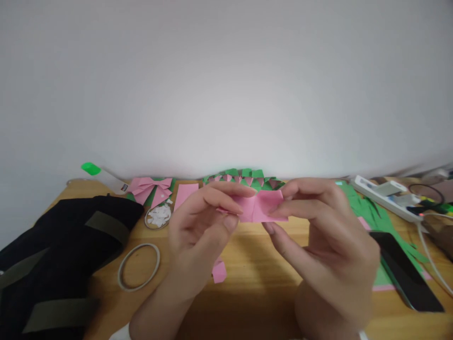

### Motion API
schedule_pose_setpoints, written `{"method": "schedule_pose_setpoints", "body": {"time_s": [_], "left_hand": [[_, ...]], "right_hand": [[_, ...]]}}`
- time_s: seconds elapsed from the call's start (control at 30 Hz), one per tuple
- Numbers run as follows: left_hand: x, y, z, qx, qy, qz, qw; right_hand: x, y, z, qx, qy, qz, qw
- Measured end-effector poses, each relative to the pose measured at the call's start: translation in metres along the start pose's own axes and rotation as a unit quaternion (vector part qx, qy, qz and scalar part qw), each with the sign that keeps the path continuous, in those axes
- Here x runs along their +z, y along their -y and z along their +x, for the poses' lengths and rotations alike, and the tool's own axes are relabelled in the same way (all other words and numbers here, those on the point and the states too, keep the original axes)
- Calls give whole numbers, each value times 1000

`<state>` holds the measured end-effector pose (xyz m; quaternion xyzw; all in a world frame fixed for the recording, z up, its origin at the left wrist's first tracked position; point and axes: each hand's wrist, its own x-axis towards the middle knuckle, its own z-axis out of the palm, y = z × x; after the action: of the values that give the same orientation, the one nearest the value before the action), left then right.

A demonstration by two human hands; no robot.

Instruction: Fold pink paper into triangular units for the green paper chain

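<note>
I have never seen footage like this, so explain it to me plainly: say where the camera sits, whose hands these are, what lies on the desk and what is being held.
There is one picture, from a camera worn on a person's head, looking forward and down. The left hand and right hand are that person's own. Together they pinch a folded pink paper above a wooden table.

On the table lie a black bag, a tape ring, a pink paper bow, a folded green and pink chain, green paper strips, a dark phone and a white power strip. A small pink scrap lies below the hands.
</note>
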<state>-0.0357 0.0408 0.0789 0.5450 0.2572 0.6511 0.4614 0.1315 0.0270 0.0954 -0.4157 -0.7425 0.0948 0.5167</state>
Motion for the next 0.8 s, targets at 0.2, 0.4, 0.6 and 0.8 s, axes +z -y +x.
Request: {"method": "schedule_pose_setpoints", "body": {"time_s": [0.2,0.4,0.6,0.8], "left_hand": [[1,0,1,-29,-11,-17,999],[4,-3,-2,-10,-3,-6,1000],[3,-3,-3,7,5,12,1000],[4,-6,-3,66,16,61,996]], "right_hand": [[0,2,0,17,-1,17,1000],[1,3,1,33,-2,17,999],[0,2,1,29,2,31,999],[-1,2,-1,51,5,65,997]]}}
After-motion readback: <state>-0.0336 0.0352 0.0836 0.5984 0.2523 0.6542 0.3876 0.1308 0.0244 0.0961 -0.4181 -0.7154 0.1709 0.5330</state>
